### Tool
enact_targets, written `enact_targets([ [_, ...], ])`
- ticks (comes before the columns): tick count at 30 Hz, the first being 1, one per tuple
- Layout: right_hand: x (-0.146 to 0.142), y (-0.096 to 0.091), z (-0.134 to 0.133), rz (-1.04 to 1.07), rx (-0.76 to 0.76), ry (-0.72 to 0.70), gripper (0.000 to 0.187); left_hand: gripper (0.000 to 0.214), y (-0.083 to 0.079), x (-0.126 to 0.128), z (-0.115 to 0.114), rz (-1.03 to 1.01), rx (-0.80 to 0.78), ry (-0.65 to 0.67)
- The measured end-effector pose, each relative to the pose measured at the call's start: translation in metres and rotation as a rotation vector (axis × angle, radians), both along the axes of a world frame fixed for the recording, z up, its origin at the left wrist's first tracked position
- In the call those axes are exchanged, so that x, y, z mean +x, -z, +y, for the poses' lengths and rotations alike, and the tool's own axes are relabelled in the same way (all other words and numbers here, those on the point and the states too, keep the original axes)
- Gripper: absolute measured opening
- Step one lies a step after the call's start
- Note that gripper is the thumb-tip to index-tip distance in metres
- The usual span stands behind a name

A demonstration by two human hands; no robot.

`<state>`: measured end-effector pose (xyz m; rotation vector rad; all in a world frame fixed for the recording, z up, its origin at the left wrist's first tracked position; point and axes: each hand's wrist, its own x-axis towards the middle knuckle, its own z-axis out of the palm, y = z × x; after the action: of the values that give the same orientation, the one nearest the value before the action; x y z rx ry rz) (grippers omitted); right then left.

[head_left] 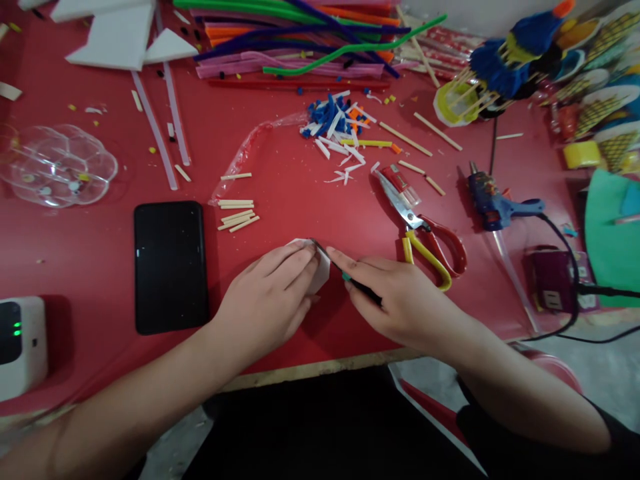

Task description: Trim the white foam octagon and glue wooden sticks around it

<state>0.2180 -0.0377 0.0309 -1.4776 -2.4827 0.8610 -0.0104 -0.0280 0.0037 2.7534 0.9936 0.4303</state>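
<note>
Two bare hands meet over a small white piece (323,272) near the front edge of a red bench (280,177).
The left hand (273,290), fingers close together, covers most of the piece; the right hand (395,293) pinches a slim black cutter (369,292) with a green part, its tip at the piece's edge. Just beyond lie short wooden sticks (239,219); to the left, a black smartphone (171,267); to the right, red-and-yellow-handled scissors (429,257), then a blue glue gun (493,207).
</note>
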Motion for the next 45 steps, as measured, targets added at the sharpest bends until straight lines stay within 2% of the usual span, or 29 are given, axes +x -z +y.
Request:
enact_targets([
  [9, -0.0025, 0.0012, 0.0025, -0.041, 0.009, -0.03, 0.052, 0.041, -0.0015, -0.0001, -0.0018, 0.012, 0.028, -0.026],
  [19, -0.0003, 0.0028, -0.0024, 0.01, 0.038, 0.056, 0.053, 0.039, -0.0033, 0.0012, -0.0005, 0.023, 0.007, -0.031],
  [29, -0.0015, -0.0002, -0.0016, -0.001, 0.014, 0.012, 0.053, 0.04, -0.004, 0.0011, 0.0001, -0.017, -0.022, -0.027],
  [45, 0.0, -0.0016, -0.001, 0.019, 0.006, 0.032, 0.054, 0.041, -0.0036, 0.0015, 0.0001, -0.012, -0.054, -0.051],
])
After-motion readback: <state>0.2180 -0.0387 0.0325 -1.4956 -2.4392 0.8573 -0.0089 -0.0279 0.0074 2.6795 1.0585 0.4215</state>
